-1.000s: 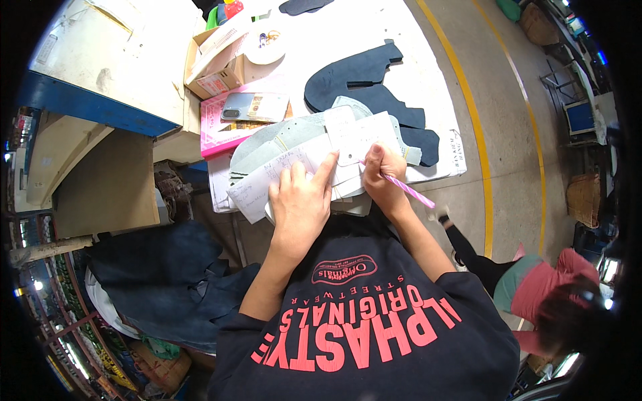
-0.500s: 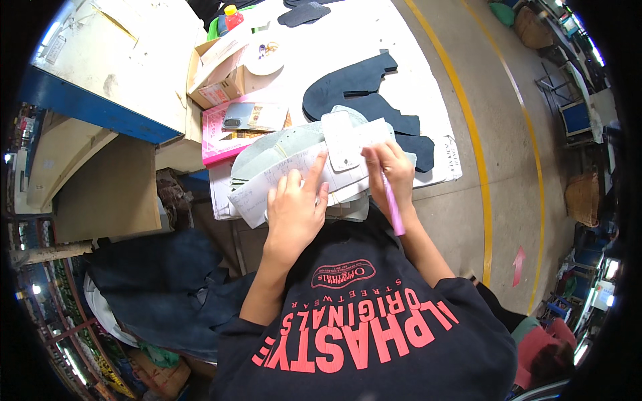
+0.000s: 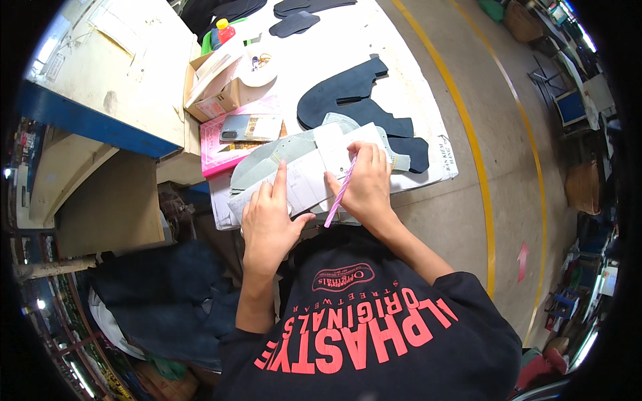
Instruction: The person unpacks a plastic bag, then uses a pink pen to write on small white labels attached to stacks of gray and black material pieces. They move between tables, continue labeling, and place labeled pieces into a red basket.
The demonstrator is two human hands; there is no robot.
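Observation:
My left hand (image 3: 269, 217) lies on a white sheet of paper (image 3: 304, 179) with handwriting and ruled lines. Its index finger points away from me and the thumb is spread to the side. In my right hand (image 3: 369, 182) is a pink striped pen (image 3: 341, 194), slanting down toward me, its upper end hidden by the fingers. A small white card with a hole (image 3: 328, 148) lies on the sheet, just left of the right fingers. Beneath the paper is a stack of light grey cut pieces (image 3: 262, 160) with small holes.
Dark cut pieces (image 3: 334, 90) lie beyond on the white table (image 3: 408, 73). At left are a phone (image 3: 234, 128) on a pink box (image 3: 212, 150), a cardboard box (image 3: 212, 100) and a red bottle with a yellow cap (image 3: 225, 31). A yellow-lined floor (image 3: 461, 127) runs along the right.
My left hand has slid left and toward me, off the card's edge. The right hand has shifted left with the pen, which now slants the other way.

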